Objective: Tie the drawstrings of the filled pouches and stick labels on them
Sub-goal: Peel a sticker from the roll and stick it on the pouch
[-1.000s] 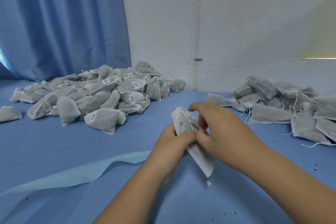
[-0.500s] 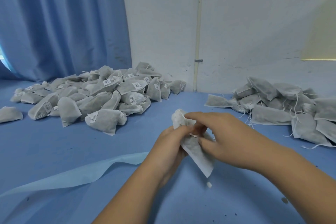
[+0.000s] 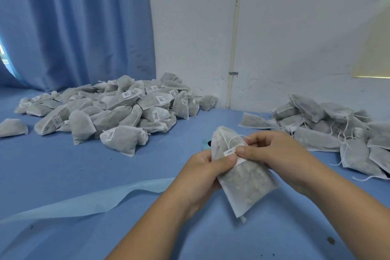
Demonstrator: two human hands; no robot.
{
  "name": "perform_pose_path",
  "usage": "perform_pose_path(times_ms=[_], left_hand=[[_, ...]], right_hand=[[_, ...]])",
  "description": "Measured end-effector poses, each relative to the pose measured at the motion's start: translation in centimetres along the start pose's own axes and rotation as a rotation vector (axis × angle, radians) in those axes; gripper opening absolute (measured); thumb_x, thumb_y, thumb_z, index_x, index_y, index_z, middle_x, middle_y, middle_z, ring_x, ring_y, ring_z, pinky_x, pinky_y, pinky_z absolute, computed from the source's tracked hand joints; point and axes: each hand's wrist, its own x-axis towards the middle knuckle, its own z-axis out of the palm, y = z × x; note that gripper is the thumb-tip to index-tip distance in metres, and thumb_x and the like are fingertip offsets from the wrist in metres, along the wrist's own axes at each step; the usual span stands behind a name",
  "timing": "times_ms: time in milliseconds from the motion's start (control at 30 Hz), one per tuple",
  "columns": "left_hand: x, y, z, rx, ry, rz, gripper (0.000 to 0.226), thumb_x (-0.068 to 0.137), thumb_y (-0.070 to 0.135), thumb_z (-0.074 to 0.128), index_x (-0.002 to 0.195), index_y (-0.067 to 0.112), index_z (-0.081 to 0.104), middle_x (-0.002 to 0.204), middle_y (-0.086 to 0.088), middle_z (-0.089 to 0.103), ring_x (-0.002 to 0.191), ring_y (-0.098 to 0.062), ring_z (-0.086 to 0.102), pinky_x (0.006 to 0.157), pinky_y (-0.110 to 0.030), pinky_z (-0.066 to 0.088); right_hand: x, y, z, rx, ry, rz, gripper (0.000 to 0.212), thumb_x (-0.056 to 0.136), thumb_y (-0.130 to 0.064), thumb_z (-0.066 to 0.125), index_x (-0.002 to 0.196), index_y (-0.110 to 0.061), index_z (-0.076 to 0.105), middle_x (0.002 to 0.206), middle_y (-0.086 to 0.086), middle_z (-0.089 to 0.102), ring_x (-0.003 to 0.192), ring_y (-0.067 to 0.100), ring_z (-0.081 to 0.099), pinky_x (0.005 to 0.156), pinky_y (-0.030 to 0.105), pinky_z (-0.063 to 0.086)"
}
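Blue cloth-covered table (image 3: 63,171), matte, faintly wrinkled, a few dark specks near the front right. Blue pleated curtain (image 3: 73,23) hangs back left; white scuffed wall (image 3: 295,27) behind with a thin vertical pipe (image 3: 234,38) running down it. Big heap of labelled pouches (image 3: 118,110) on the left half: grey-white nonwoven fabric, pillow shapes, dark fill showing through, small white barcode stickers on many. Smaller heap of unlabelled pouches (image 3: 329,126) far right, loose white strings trailing off onto the cloth. Pale blue strip of thin sheet (image 3: 88,198) lies flat across the front left, curling slightly. One stray pouch (image 3: 12,127) sits alone at the left edge. Held pouch (image 3: 244,177) is up off the table, centre frame, tilted with its gathered neck toward the back and the flat seamed bottom pointing down toward the viewer; translucent, lumpy fill visible. Left hand (image 3: 202,177) is wrapped around its left side from underneath, thumb pressed on the front face. Right hand (image 3: 280,154) is closed on the right side, thumb pinching down on a small white label (image 3: 233,153) at the upper front face, right next to the left thumb. Thin white drawstring (image 3: 229,139) loops out from the neck just above the label.
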Motion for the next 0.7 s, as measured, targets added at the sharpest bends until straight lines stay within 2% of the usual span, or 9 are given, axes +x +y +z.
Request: perform_pose_path(times_ms=[100, 200, 300, 400, 533, 600, 700], left_hand=[[0.0, -0.3, 0.0, 0.015, -0.027, -0.070, 0.033, 0.092, 0.026, 0.066, 0.117, 0.005, 0.068, 0.113, -0.010, 0.073, 0.108, -0.023, 0.069, 0.086, -0.033, 0.057], [0.0, -0.6, -0.4, 0.066, -0.021, -0.066, 0.028, 0.090, 0.022, 0.069, 0.115, 0.007, 0.069, 0.113, -0.011, 0.073, 0.107, -0.024, 0.069, 0.089, -0.037, 0.057], [0.0, -0.4, -0.9, 0.099, -0.055, -0.048, 0.029, 0.091, 0.016, 0.068, 0.117, 0.005, 0.068, 0.115, -0.012, 0.072, 0.109, -0.026, 0.068, 0.092, -0.038, 0.055], [0.0, -0.3, -1.0, 0.089, -0.087, -0.040, 0.041, 0.082, 0.023, 0.070, 0.118, 0.005, 0.067, 0.116, -0.012, 0.072, 0.111, -0.026, 0.067, 0.094, -0.037, 0.054], [0.1, -0.3, -1.1, 0.008, -0.101, -0.056, 0.038, 0.090, 0.028, 0.064, 0.118, 0.004, 0.067, 0.117, -0.013, 0.071, 0.110, -0.025, 0.067, 0.088, -0.033, 0.054], [0.2, -0.2, -1.1, -0.015, -0.045, -0.055, 0.030, 0.097, 0.030, 0.060, 0.113, 0.007, 0.069, 0.112, -0.011, 0.073, 0.105, -0.023, 0.069, 0.085, -0.032, 0.055], [0.6, -0.3, -1.0, 0.044, 0.163, -0.015, 0.032, 0.100, 0.035, 0.052, 0.108, 0.011, 0.071, 0.103, -0.007, 0.076, 0.098, -0.021, 0.072, 0.086, -0.037, 0.057]], right_hand=[[0.1, 0.1, 0.4, 0.030, 0.066, -0.006, 0.017, 0.069, -0.020, 0.083, 0.076, -0.012, 0.071, 0.076, 0.007, 0.070, 0.068, 0.016, 0.064, 0.068, 0.031, 0.050], [-0.1, 0.0, 0.7, 0.027, 0.069, -0.026, 0.020, 0.058, -0.028, 0.086, 0.063, -0.018, 0.070, 0.070, 0.003, 0.068, 0.063, 0.013, 0.061, 0.064, 0.029, 0.048], [-0.1, 0.0, 0.6, 0.090, 0.013, 0.019, 0.033, 0.050, -0.039, 0.084, 0.065, -0.014, 0.068, 0.069, 0.009, 0.067, 0.063, 0.021, 0.059, 0.061, 0.033, 0.046], [-0.1, 0.0, 0.5, 0.174, -0.018, 0.087, 0.034, 0.054, -0.037, 0.083, 0.063, -0.010, 0.065, 0.067, 0.014, 0.066, 0.058, 0.024, 0.059, 0.055, 0.030, 0.049], [-0.4, 0.0, 1.0, 0.122, 0.020, 0.071, 0.033, 0.060, -0.043, 0.080, 0.060, -0.014, 0.066, 0.065, 0.012, 0.064, 0.056, 0.022, 0.056, 0.051, 0.028, 0.046], [-0.3, 0.2, 1.4, 0.047, 0.069, 0.052, 0.036, 0.070, -0.047, 0.075, 0.063, -0.012, 0.067, 0.065, 0.013, 0.062, 0.058, 0.021, 0.055, 0.055, 0.031, 0.044], [-0.1, 0.5, 2.3, -0.073, 0.113, 0.015, 0.037, 0.088, -0.044, 0.061, 0.077, -0.009, 0.071, 0.072, 0.014, 0.068, 0.061, 0.016, 0.059, 0.060, 0.033, 0.048]])
